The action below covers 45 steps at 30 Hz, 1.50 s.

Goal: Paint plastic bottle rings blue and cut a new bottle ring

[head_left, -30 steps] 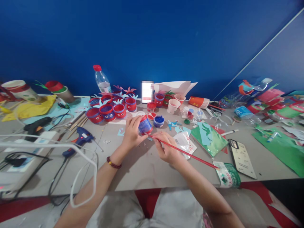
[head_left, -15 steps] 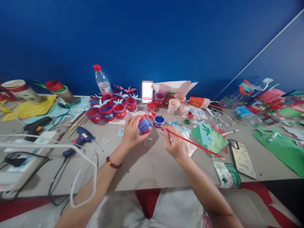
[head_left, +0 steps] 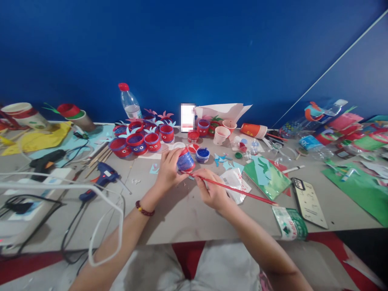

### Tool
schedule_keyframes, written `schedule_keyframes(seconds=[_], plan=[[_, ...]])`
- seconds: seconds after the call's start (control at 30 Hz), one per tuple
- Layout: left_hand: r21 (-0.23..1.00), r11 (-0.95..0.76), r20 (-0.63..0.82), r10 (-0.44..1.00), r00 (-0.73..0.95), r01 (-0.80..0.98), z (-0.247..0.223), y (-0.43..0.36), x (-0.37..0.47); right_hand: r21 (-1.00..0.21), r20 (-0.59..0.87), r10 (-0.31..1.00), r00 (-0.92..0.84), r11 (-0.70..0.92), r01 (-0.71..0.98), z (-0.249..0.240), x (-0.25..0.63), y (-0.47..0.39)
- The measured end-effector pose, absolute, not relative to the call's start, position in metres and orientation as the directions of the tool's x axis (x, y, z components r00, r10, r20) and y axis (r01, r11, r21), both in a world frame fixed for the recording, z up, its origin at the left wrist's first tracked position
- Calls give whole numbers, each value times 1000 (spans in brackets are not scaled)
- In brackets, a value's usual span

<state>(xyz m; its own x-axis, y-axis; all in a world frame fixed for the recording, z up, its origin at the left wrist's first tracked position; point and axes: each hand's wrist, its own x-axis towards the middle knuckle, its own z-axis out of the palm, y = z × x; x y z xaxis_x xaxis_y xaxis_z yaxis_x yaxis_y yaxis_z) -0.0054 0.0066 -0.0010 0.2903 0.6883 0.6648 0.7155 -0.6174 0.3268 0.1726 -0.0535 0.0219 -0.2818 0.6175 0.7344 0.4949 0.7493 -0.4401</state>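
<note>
My left hand [head_left: 170, 166] is wrapped round a paper cup [head_left: 185, 161] painted blue with red bands, holding it tilted above the table. A long red paintbrush [head_left: 239, 188] is pinched in my right hand [head_left: 211, 189], its tip close to the cup's lower edge; whether the bristles touch is too small to tell. Just behind the cup stand an open jar of blue paint [head_left: 203, 154] and a jar of red paint [head_left: 193, 136]. A lid smeared with red [head_left: 193, 148] lies between them.
Several painted cups with paper leaves [head_left: 137, 144] stand back left. White cups [head_left: 221, 135] are behind the paint. A blue glue gun [head_left: 101, 178], power strip [head_left: 33, 210] and looping white cable [head_left: 121, 226] lie left. On the right are green paper [head_left: 273, 184] and a phone [head_left: 309, 203].
My right hand has moved left and slightly down, carrying the brush tip from beside the blue paint jar to the cup's lower edge. My left hand and the cup have barely shifted.
</note>
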Motion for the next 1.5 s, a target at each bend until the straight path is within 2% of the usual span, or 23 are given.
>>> schedule_keyframes(seconds=[0.2,0.4,0.47,0.7,0.77,0.93,1.03,1.33,1.5], plan=[[336,-612,661,695,283,716,4,6,-6,-414,798,588,-130,692,592,23,181,-45],[367,-671,651,680,337,645,5,5,-7,-467,762,648,-11,561,683,20,193,-37],[392,-700,661,665,346,596,4,5,-7,-525,748,663,43,551,649,20,195,-36],[542,-739,653,670,353,400,5,7,-8,-743,636,761,129,560,366,21,204,-32],[583,-739,647,673,358,337,6,7,-8,-766,602,794,88,542,346,23,206,-30],[714,-690,598,689,410,119,2,8,-7,-755,555,809,-192,587,292,29,209,-26],[766,-639,552,704,447,62,1,7,-8,-765,519,821,-238,570,299,30,211,-25],[756,-593,399,754,522,278,15,-1,-11,-713,484,808,-334,586,385,25,223,-20],[700,-627,457,761,460,341,12,3,-11,-701,513,790,-337,612,368,22,224,-18]])
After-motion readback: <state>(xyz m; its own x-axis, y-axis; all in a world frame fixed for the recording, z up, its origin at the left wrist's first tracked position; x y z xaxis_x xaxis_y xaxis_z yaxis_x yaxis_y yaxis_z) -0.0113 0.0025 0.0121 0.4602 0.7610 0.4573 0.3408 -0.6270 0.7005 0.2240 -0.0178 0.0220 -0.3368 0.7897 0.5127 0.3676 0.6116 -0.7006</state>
